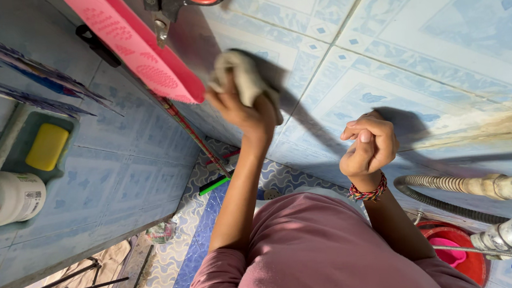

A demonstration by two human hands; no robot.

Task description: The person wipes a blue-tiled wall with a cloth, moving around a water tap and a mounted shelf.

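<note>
cloth: crumpled beige fabric rag (242,76), bunched into a soft wad
state: gripped from below, upper part bulging free above the fingers
pose: pressed against the blue patterned wall tile
place: just beside the lower end of the pink perforated plastic panel, near the tile corner, casting a dark shadow rightward

I am seeing one package: a white round tub (11,199) with a pale printed label (34,195), lying on its side on the teal wall shelf (17,132) at the far left edge, beside a yellow bar.
</note>
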